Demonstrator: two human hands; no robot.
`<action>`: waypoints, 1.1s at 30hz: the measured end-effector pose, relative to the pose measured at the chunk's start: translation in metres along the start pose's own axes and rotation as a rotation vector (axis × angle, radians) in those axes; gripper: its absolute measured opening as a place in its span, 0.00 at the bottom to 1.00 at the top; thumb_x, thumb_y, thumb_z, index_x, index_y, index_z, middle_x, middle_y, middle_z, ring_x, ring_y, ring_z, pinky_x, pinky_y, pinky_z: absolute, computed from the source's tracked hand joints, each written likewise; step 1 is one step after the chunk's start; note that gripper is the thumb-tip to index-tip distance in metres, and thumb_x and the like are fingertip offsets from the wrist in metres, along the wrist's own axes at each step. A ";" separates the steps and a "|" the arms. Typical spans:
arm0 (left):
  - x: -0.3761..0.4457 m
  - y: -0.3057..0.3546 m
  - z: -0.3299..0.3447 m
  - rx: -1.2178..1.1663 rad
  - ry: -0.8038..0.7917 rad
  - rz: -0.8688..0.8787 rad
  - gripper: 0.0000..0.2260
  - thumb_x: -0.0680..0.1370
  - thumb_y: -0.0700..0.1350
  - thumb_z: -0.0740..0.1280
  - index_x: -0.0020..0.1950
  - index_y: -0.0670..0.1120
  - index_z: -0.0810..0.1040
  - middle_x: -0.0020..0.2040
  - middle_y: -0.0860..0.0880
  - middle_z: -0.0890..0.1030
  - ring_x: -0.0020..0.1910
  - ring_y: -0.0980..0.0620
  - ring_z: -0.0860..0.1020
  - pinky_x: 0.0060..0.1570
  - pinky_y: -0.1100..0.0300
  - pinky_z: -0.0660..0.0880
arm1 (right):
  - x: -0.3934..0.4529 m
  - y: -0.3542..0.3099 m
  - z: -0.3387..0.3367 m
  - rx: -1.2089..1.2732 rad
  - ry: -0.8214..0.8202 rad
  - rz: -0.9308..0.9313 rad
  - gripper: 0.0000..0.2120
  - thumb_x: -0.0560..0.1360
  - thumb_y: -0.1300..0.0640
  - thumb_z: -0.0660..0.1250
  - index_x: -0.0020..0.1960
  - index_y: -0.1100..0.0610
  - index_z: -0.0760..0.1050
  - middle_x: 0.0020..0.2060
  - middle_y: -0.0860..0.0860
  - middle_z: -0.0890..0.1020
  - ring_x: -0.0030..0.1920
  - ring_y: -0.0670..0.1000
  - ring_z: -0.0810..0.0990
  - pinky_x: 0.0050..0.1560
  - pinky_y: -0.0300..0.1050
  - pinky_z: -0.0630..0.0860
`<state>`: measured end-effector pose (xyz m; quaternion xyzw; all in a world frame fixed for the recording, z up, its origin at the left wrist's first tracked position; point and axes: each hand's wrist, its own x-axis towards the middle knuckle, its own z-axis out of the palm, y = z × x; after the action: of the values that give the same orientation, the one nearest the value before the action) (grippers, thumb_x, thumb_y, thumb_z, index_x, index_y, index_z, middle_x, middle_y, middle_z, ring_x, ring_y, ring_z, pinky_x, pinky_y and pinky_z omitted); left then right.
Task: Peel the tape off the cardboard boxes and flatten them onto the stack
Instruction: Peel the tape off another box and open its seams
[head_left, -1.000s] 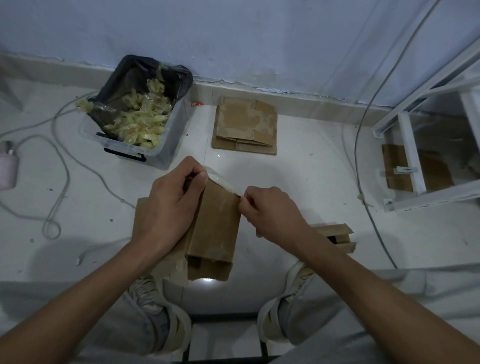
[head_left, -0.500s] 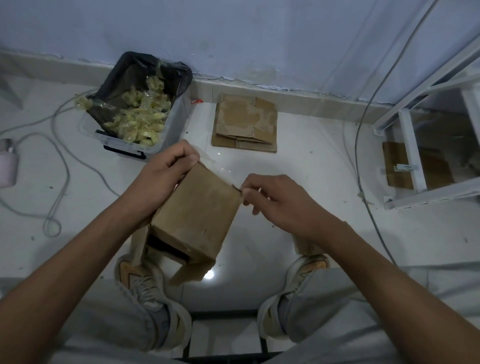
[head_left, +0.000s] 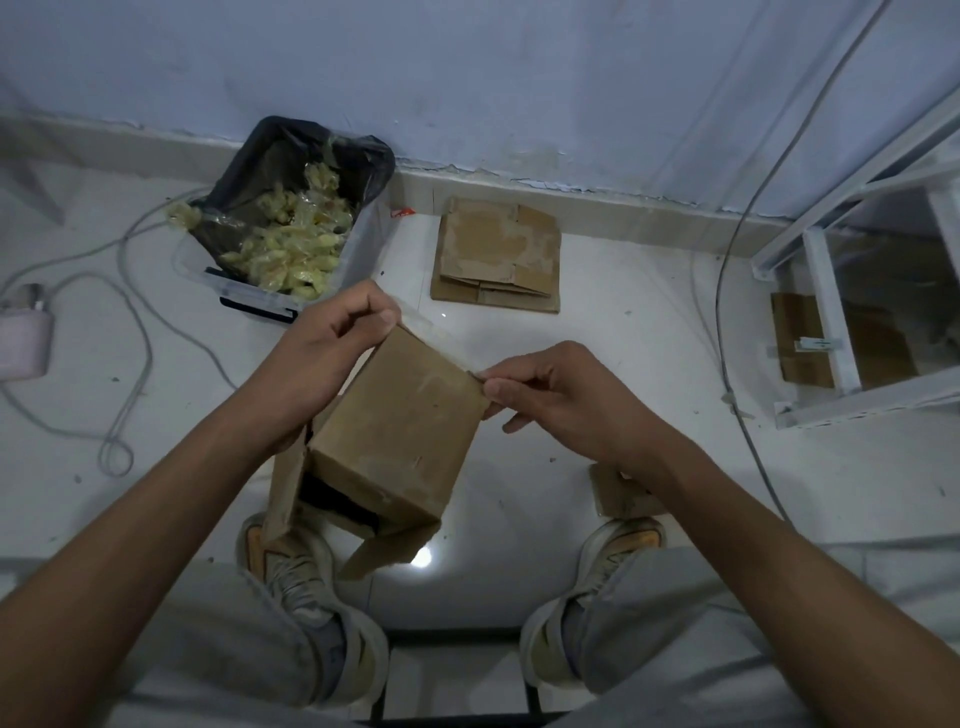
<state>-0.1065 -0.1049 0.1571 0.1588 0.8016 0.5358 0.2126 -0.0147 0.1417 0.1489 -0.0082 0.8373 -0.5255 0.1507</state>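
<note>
Since a second ago we've swung the cardboard box (head_left: 400, 431) round from a flattish, upright hold to a tilted one, its broad face up and its open end with loose flaps now hanging toward our knees. Our left hand (head_left: 324, 358) curls over the far top corner, thumb and fingers gripping the edge, with a clear strip of tape (head_left: 418, 323) just showing past it. Our right hand (head_left: 550, 395) pinches the right-hand corner of the box between thumb and forefinger; we judge it's picking at a tape end, though the tape there is too faint to make out. So we're in the peeling step, box held in the air above the floor between our feet. Next we need a firm pull along the seam while the left hand braces. Then it's squash it flat and on to the stack (head_left: 498, 260) by the wall, beside the bin (head_left: 291, 234) of tape scraps.
</note>
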 end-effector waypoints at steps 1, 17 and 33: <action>0.000 0.000 0.001 0.055 -0.005 0.030 0.09 0.86 0.42 0.61 0.49 0.42 0.78 0.45 0.48 0.78 0.45 0.51 0.76 0.49 0.59 0.71 | 0.001 0.000 -0.001 -0.119 0.006 0.012 0.09 0.84 0.57 0.68 0.57 0.56 0.87 0.47 0.47 0.88 0.45 0.45 0.87 0.46 0.45 0.85; -0.028 0.005 0.040 0.183 0.312 0.196 0.11 0.88 0.49 0.58 0.51 0.47 0.77 0.44 0.50 0.81 0.44 0.49 0.80 0.44 0.49 0.77 | -0.001 0.006 0.021 -0.032 0.186 0.167 0.09 0.85 0.55 0.64 0.48 0.55 0.77 0.40 0.49 0.84 0.35 0.49 0.86 0.34 0.34 0.75; -0.005 0.005 0.016 0.001 0.007 0.093 0.09 0.85 0.40 0.61 0.51 0.37 0.78 0.49 0.43 0.80 0.50 0.46 0.78 0.50 0.63 0.72 | 0.002 -0.012 -0.004 0.086 0.039 0.010 0.11 0.84 0.48 0.64 0.61 0.49 0.82 0.53 0.42 0.85 0.56 0.43 0.83 0.55 0.41 0.80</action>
<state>-0.0940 -0.0927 0.1568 0.1939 0.7943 0.5453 0.1845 -0.0195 0.1397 0.1612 0.0126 0.8166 -0.5605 0.1374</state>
